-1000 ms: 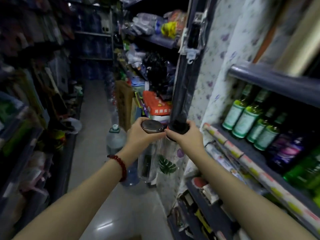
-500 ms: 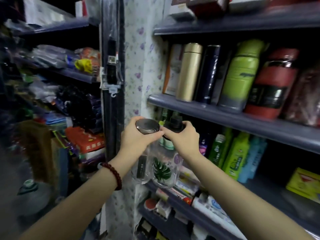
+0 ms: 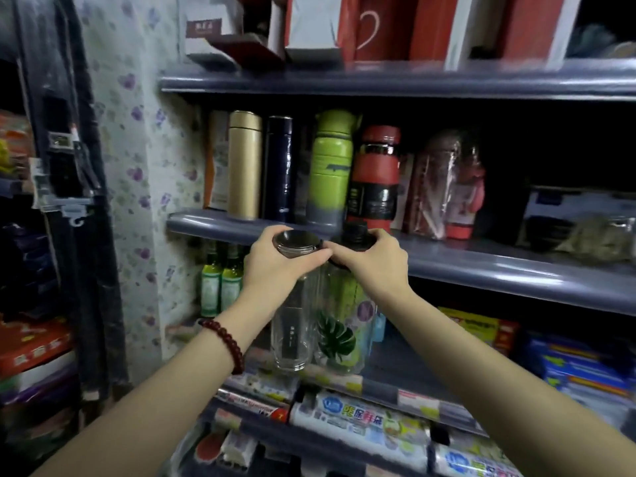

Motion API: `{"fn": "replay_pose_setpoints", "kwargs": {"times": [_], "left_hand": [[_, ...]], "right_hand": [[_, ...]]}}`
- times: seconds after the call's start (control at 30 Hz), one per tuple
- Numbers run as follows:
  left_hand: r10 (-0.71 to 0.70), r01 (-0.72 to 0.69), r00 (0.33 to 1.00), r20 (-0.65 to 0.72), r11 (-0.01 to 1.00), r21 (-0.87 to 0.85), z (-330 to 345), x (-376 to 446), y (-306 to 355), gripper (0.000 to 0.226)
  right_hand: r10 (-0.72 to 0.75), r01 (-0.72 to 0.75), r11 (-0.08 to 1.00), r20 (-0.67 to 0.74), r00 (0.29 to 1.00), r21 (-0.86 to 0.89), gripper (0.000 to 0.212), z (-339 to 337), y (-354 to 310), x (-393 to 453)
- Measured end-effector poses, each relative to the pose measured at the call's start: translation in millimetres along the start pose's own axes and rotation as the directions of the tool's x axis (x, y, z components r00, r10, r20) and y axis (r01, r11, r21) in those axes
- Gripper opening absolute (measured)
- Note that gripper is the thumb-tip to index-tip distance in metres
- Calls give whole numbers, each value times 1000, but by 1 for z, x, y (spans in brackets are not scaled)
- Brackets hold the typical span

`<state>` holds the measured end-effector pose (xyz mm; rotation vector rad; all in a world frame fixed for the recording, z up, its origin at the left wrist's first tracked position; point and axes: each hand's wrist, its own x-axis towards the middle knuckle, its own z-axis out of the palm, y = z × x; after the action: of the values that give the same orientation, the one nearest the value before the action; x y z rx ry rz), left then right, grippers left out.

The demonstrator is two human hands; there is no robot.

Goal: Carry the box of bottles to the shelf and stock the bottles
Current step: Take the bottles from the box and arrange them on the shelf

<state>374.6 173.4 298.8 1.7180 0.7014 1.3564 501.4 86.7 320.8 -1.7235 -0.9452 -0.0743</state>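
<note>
My left hand (image 3: 275, 266) grips a clear glass bottle (image 3: 290, 335) by its dark metal lid. Beside it, my right hand (image 3: 371, 266) holds a clear bottle with a green leaf print (image 3: 339, 339) by its black cap. Both bottles hang upright, touching side by side, in front of the grey shelf edge (image 3: 481, 270). On that shelf stand a gold flask (image 3: 245, 166), a dark blue flask (image 3: 279, 170), a green bottle (image 3: 331, 166) and a red bottle (image 3: 377, 173). No box is in view.
A wrapped red bottle (image 3: 451, 187) stands further right on the shelf. Red and white boxes (image 3: 364, 25) fill the shelf above. Small green bottles (image 3: 220, 284) sit below left, packaged rolls (image 3: 361, 428) lower down. A floral-papered post (image 3: 137, 166) bounds the shelves on the left.
My view has swung right and up from the aisle to face the shelf of flasks. Both hands have kept their bottles and lifted them closer to the shelf edge.
</note>
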Motion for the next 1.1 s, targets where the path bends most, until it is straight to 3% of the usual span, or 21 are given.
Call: {"fn": "replay_pose_setpoints", "kwargs": {"times": [0.1,0.2,0.47,0.57,0.7,0.9,1.1], "left_hand": [[41,-38,998,39,997,-61,19,8,24,61],[91,-84,994,63,991,-108,36,18,55,71],[282,-256,956,77,935,-244,69,26,136,49],[351,-322,934,65,907,-272,85,26,160,57],[397,-379,918,21,888,-260,110,35,180,71],[453,-452,891,-40,875,-170,150,40,180,66],[460,-458,888,-16,879,-132,180,44,169,57]], "right_hand": [[-28,28,1000,-43,999,-7,77,-30,-6,12],[-69,71,997,-89,994,22,62,-64,-19,21],[-144,157,986,-210,967,50,52,-146,-47,35],[-177,194,980,-270,947,39,54,-169,-53,41],[-209,240,970,-374,904,38,59,-190,-53,48],[-184,283,953,-531,827,110,61,-211,-24,59],[-185,290,950,-540,822,117,61,-227,-7,78]]}}
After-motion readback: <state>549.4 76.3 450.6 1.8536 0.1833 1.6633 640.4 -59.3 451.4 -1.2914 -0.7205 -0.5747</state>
